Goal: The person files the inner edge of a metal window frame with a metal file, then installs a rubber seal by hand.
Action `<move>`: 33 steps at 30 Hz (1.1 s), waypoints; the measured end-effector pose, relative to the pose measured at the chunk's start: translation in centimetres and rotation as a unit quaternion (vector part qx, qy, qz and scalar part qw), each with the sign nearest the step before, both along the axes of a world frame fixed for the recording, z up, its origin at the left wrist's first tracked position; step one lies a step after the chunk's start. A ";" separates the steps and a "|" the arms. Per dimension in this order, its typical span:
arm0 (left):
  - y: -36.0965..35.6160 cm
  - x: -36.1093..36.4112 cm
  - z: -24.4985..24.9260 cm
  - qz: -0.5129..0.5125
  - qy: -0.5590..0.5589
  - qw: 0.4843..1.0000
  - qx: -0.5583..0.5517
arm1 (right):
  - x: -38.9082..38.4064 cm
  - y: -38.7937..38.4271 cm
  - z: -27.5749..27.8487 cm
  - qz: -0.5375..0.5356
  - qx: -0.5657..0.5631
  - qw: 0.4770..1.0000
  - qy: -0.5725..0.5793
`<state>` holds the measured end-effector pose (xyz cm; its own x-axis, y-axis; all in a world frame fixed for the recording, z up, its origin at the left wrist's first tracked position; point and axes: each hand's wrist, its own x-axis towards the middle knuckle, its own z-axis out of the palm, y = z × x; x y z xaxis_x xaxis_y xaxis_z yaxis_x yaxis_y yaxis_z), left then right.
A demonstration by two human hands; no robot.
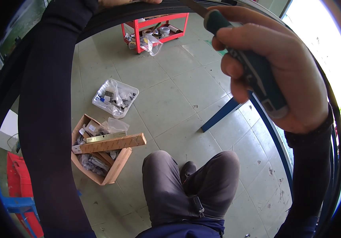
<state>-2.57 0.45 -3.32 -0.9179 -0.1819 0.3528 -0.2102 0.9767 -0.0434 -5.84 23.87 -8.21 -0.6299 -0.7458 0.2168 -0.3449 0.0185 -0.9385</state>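
Observation:
My right hand [273, 67] is raised at the upper right, its fingers wrapped round the dark teal and grey handle of a knife [257, 77]. The metal blade points up and left, and its tip is cut off by the top edge. A dark frame [111, 24] arches across the top and down both sides, bent by the lens. At the top edge, my left hand [128, 2] lies against or just behind that frame. Most of it is out of view, so its grip is hidden.
Left on the tiled floor stand an open cardboard box [117, 168] of packed parts, with a long carton [113, 143] across it, and a white basket [99, 104] of bagged parts. A red trolley [138, 39] is farther back. A blue leg [222, 114] slants at right.

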 end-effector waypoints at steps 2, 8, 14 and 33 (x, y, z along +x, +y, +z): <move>0.4 -0.1 0.0 0.017 0.009 1.000 -0.003 | -0.7 0.4 -0.5 0.011 -0.008 1.000 -0.026; 2.2 0.4 -0.9 0.001 0.056 0.998 -0.035 | -1.0 0.2 -2.0 0.002 -0.063 0.994 -0.091; 2.5 0.3 -0.8 0.011 0.051 0.999 -0.013 | -1.7 1.2 -1.5 0.019 -0.077 0.990 -0.119; 2.5 -0.4 0.2 0.034 0.025 0.999 0.029 | -4.9 -2.0 -1.0 0.096 -0.080 0.975 -0.182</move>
